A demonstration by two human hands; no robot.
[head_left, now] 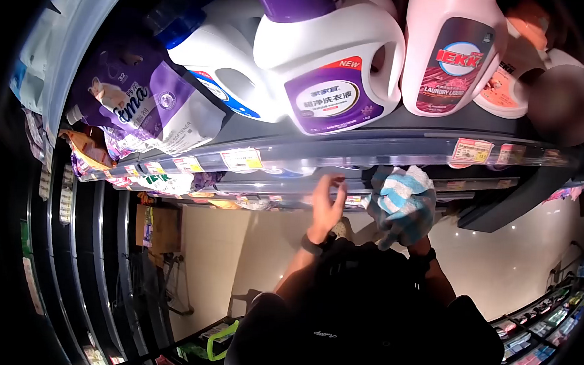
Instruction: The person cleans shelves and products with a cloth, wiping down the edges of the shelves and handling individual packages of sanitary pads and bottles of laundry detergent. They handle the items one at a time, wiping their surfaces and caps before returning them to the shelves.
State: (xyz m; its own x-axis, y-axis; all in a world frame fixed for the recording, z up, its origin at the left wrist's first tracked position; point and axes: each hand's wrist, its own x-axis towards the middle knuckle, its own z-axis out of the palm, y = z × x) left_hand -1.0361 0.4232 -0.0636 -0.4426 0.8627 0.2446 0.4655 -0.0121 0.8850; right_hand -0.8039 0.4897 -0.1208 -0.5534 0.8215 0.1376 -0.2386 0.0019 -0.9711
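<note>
My left hand (328,206) is raised just below the shelf's front edge, its fingers apart and nothing in them. To its right, a blue and white striped cloth (403,200) is bunched up in my right hand (419,243), which it mostly covers. Above both hands, a white bottle with a purple cap (331,65) stands on the shelf (294,145). A pink bottle (449,58) is beside it on the right, and a white bottle with a blue cap (229,67) on the left.
A purple pouch (147,102) is at the shelf's left end. Price tags (242,159) line the edge. An orange-labelled bottle (505,88) is at the right. Lower shelves hold more packs. A cardboard box (164,229) is at the left, and a dark beam (509,200) at the right.
</note>
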